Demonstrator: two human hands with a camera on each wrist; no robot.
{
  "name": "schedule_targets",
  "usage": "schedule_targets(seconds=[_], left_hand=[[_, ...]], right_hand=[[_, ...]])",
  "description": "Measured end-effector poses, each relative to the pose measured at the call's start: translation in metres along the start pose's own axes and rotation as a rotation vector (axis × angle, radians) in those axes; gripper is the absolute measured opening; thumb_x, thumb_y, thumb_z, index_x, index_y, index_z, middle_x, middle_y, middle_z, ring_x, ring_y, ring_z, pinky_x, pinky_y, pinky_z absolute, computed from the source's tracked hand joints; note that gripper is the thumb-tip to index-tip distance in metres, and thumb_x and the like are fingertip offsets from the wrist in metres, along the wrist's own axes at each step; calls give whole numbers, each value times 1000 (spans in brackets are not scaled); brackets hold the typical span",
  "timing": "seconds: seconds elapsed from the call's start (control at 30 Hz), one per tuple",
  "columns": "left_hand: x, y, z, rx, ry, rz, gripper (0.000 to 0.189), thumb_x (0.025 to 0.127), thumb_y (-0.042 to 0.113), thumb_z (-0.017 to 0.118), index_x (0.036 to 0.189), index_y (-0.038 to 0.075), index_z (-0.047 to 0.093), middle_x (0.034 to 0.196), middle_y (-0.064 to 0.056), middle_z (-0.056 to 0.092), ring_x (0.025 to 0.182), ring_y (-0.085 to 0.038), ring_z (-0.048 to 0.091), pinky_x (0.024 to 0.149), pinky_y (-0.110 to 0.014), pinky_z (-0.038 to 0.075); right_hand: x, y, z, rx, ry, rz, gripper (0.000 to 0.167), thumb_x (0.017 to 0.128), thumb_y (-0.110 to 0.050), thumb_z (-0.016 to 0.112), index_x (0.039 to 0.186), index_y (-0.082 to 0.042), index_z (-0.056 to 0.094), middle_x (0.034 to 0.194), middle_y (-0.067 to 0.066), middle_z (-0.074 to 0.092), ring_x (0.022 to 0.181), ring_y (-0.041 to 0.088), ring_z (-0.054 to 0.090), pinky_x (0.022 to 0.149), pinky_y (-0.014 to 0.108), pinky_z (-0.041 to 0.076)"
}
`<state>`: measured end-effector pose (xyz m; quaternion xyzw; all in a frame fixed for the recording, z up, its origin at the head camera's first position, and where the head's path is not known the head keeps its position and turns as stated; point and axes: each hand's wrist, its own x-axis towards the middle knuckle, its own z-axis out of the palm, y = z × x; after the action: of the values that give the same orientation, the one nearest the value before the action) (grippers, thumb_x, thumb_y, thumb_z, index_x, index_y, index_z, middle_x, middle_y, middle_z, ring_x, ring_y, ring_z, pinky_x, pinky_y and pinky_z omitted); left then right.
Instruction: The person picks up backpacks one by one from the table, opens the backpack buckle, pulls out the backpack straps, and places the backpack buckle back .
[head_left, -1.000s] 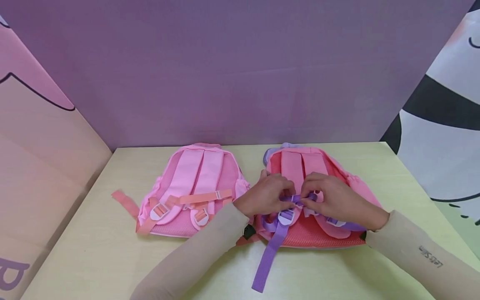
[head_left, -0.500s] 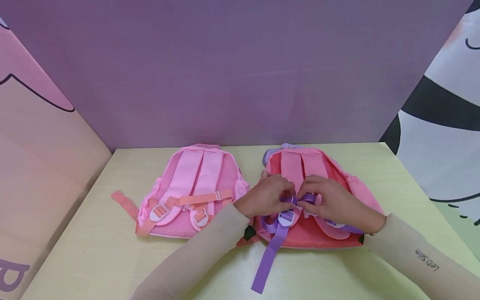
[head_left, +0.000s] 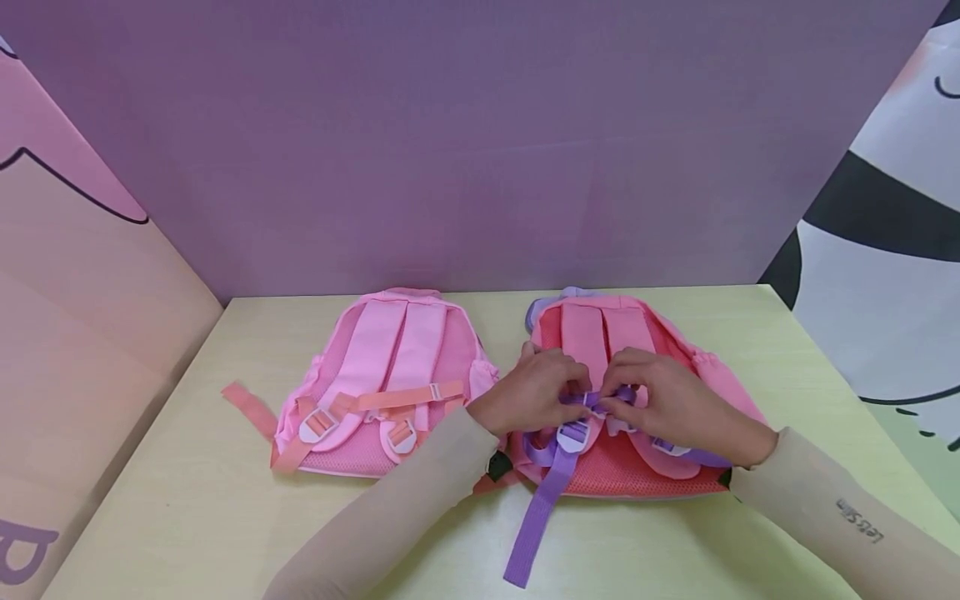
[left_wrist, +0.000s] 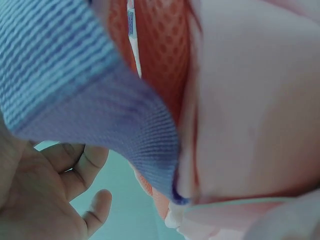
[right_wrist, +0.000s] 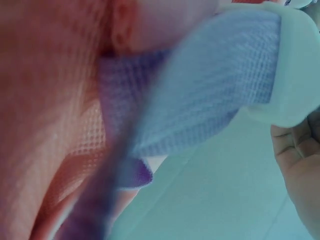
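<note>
The coral backpack point(head_left: 645, 317) lies on the table with its shoulder straps up. Both hands meet over its middle in the head view, at a short purple chest strap point(head_left: 596, 401) running across the shoulder straps. My left hand point(head_left: 534, 390) pinches the strap's left part. From the other side, my right hand point(head_left: 666, 400) pinches it between thumb and curled fingers. Just below is a white buckle point(head_left: 573, 436), from which a long purple strap tail point(head_left: 540, 525) hangs forward onto the table. Purple webbing point(left_wrist: 90, 105) crosses close to the camera in the left wrist view, partly covering that hand.
A lighter pink backpack point(head_left: 397, 333) lies to the left, with an orange chest strap point(head_left: 408, 395) across it and a loose orange strap end point(head_left: 251, 408) stretching left. The pale table point(head_left: 187, 508) meets a purple panel point(head_left: 480, 150) at the back; printed panels stand at both sides.
My right hand shifted slightly left with its fingertips, then a little back to the right. The left hand has kept its place, and both backpacks lie as before.
</note>
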<state>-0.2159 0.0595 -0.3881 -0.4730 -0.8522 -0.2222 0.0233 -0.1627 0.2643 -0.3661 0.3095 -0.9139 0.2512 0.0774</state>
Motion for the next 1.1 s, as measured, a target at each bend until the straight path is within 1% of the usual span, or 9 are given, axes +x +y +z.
schedule_targets(seconds=[0.23,0.4,0.5,0.77,0.97,1.1], left_hand=[[0,0,2,-1,-9,-15,19,79,33,77,92,21,70,78,12,59,78,0,45,80,-32,25],[0,0,2,3,-9,-14,19,79,33,76,92,21,69,79,13,59,79,-1,47,79,-32,25],[0,0,3,4,-10,-17,19,80,33,76,92,22,69,80,13,59,78,-1,47,79,-32,25],[1,-2,4,-23,-25,-34,20,79,33,76,94,22,68,80,14,58,78,-1,46,80,-32,25],[-1,-5,6,-10,-23,-29,19,79,33,76,92,22,68,79,14,58,77,1,46,79,-31,25],[0,-5,6,0,-18,-20,18,79,34,76,91,23,68,78,15,58,77,2,45,79,-31,25]], right_hand=[[0,4,3,34,-18,8,24,72,-13,83,89,-23,68,91,-15,56,80,5,52,65,24,50],[1,5,6,13,4,-35,23,73,-11,82,86,-23,68,88,-15,55,77,3,51,63,22,48],[1,5,6,-3,11,-40,22,73,-11,82,84,-24,67,87,-16,54,75,3,50,62,22,48],[-1,4,3,-1,10,-18,22,73,-10,82,83,-23,67,86,-17,54,75,3,51,63,22,49],[-2,1,-4,10,-10,27,21,73,-13,82,82,-25,68,85,-17,54,76,4,52,65,27,51],[-1,2,-5,5,-24,44,22,72,-14,83,84,-25,68,85,-16,55,76,4,52,65,27,51]])
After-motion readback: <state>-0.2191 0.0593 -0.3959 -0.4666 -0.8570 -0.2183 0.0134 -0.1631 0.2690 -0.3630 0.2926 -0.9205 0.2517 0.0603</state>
